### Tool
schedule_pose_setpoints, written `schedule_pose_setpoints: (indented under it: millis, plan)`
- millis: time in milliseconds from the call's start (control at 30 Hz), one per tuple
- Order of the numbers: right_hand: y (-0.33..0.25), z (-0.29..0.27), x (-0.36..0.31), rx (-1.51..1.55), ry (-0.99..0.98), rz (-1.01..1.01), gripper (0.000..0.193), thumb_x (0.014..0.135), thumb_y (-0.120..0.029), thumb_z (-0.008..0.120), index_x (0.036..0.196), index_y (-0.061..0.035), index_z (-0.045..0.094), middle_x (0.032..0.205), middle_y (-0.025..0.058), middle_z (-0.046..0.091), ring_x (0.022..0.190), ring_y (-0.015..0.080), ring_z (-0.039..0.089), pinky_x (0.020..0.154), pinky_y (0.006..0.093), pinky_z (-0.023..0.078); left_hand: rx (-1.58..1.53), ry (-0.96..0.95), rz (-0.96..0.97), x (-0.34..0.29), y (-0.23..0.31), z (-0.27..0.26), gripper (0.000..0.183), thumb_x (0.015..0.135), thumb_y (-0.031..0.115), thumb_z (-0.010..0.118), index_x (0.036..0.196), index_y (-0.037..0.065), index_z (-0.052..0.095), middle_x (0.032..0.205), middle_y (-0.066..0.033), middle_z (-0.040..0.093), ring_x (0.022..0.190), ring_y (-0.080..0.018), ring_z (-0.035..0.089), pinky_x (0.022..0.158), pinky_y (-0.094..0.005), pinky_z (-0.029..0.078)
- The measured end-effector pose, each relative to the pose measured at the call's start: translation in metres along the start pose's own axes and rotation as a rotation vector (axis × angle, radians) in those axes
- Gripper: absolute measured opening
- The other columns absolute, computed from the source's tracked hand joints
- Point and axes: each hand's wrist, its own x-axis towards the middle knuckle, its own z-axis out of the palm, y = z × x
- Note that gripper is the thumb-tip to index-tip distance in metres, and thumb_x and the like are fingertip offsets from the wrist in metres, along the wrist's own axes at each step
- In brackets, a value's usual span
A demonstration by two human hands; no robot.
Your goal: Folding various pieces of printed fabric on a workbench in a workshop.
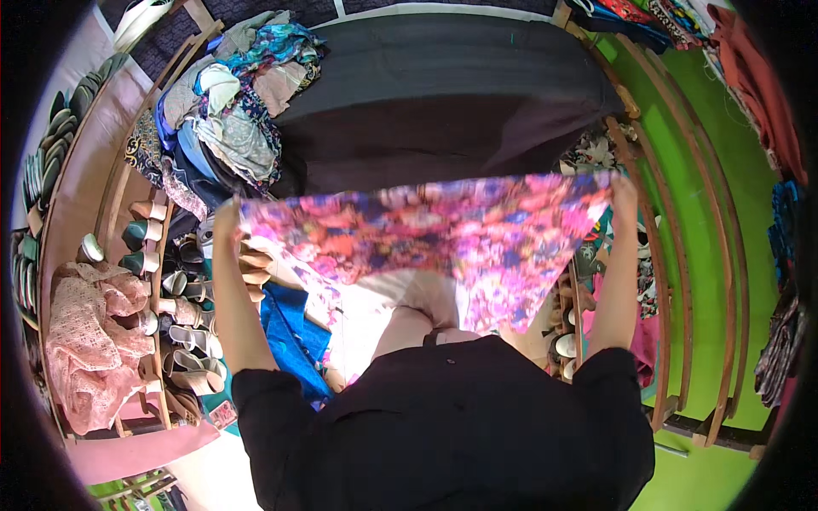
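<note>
A pink, purple and red floral cloth point(426, 221) is stretched wide in front of me, its top edge nearly level. My left hand point(228, 215) is closed on its upper left corner, and my right hand point(625, 194) grips the upper right corner. Lower down the cloth hangs loose, slightly blurred, with pale patches showing through near its middle. Whether it is a garment or a plain piece of fabric I cannot tell. Beyond its top edge lies a dark-covered surface point(443, 77).
A heap of mixed clothes point(230, 111) lies at the far left end of the dark surface. Shoe racks with several shoes point(192, 341) and a peach lacy cloth point(98, 341) stand at left. Blue fabric point(290, 328) lies below my left arm. Wooden rails point(682, 221) curve along the right.
</note>
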Motion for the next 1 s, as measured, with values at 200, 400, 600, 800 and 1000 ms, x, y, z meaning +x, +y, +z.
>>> schedule_pose_setpoints:
  millis: [200,400,600,800,1000]
  plan:
    - [-0.078,0.024,0.048,0.435,-0.010,-0.005,0.018,0.091,-0.015,0.047,0.094,-0.0017,0.059,0.087,0.0042,0.062,0.071,0.0106,0.057,0.067,0.0239,0.045,0.158,0.019,-0.262,0.026,0.115,-0.008,0.033,0.090,0.040,0.040,0.095,0.011,0.055,0.078,-0.0032,0.061,0.074,-0.0158,0.060,0.070,-0.0364,0.047]
    - [-0.099,0.015,0.050,0.447,0.038,-0.015,0.016,0.090,-0.012,0.047,0.095,-0.0014,0.058,0.080,0.0032,0.059,0.068,0.0113,0.057,0.062,0.0243,0.045,0.083,-0.195,-0.209,0.055,0.146,-0.013,0.035,0.089,0.030,0.043,0.108,0.000,0.048,0.104,-0.0113,0.059,0.088,-0.0233,0.061,0.074,-0.0382,0.050]
    - [-0.107,0.011,0.052,0.469,0.116,-0.132,0.015,0.089,-0.012,0.047,0.091,-0.0026,0.059,0.076,0.0030,0.059,0.067,0.0113,0.058,0.057,0.0256,0.048,0.022,-0.223,-0.213,0.061,0.168,0.000,0.034,0.086,0.029,0.049,0.105,0.001,0.054,0.099,-0.0125,0.061,0.083,-0.0236,0.062,0.074,-0.0372,0.052]
    - [-0.106,0.016,0.068,0.631,-0.068,0.293,0.021,0.090,-0.011,0.038,0.089,-0.0006,0.057,0.084,0.0096,0.061,0.071,0.0190,0.060,0.069,0.0317,0.051,-0.307,-0.329,-0.049,0.070,0.167,-0.012,0.028,0.090,0.030,0.047,0.098,0.005,0.055,0.089,-0.0085,0.064,0.077,-0.0202,0.063,0.065,-0.0360,0.054]
    - [-0.102,0.040,0.088,0.629,-0.069,0.190,0.020,0.088,-0.008,0.038,0.086,-0.0018,0.056,0.082,0.0106,0.062,0.072,0.0218,0.060,0.066,0.0348,0.051,-0.319,-0.296,0.014,0.075,0.176,0.045,0.022,0.092,0.019,0.039,0.093,0.004,0.055,0.082,-0.0048,0.063,0.072,-0.0150,0.062,0.066,-0.0269,0.051]
